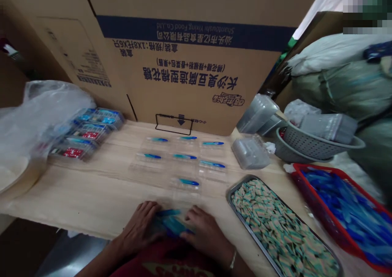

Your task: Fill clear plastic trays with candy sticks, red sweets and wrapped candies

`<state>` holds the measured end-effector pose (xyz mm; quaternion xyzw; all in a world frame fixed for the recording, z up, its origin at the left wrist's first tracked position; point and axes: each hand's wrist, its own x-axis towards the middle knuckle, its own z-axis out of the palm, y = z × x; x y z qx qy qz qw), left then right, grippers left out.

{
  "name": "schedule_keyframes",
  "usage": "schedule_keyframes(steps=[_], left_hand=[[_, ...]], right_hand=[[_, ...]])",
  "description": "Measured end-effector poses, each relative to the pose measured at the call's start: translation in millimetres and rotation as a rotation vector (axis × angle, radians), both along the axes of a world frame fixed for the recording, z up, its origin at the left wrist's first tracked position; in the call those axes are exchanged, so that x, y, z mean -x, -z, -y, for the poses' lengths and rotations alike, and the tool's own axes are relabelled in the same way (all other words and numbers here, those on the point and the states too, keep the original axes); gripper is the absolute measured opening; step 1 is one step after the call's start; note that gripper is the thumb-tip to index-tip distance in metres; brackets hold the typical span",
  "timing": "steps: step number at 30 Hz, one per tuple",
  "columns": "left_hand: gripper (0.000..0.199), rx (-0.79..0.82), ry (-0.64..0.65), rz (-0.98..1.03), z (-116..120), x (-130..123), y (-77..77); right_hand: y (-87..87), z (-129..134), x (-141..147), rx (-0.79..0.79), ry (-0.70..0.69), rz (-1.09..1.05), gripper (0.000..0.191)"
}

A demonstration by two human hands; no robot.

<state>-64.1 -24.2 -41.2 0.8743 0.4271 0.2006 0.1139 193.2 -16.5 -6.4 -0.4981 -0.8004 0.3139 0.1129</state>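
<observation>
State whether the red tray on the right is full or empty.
Full: blue pieces cover all of the visible floor of the red tray, heaped inside its rim.

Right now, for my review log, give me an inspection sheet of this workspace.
surface: light wooden tabletop.
job's things: seven clear plastic trays, each holding a blue strip; blue-and-clear plastic piece between the hands.
grips: left hand and right hand both touch that piece; bare, a bracelet on the right wrist.
clutter: filled packs, plastic bag, metal tray of striped pieces, red basket of blue pieces, grey colander.
cables: nothing seen.
surroundings: printed cardboard carton, stuffed sacks.
</observation>
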Motion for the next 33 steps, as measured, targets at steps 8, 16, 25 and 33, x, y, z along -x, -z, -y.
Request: schedule_keyframes(steps=[8,16,25,33], left_hand=[[0.057,0.147,0.046,-0.032,11.1,-28.1,8.1],[0.035,0.025,0.048,0.108,18.3,-35.0,26.4],[0.037,0.551,-0.370,0.707,0.4,-41.9,8.8],[0.058,0.815,-0.467,1.080,-10.1,-112.2,-9.2]], right_hand=[[22.4,27.4,18.4,-0.113,-0.141,0.113,0.015],[64.2,23.8,24.5,-0.405,-0.158,0.049,0.039],[38.2,13.6,9.5,-0.238,-0.072,0.135,0.022],[6.7,4.1,29.6,-0.087,0.187,-0.561,0.022]])
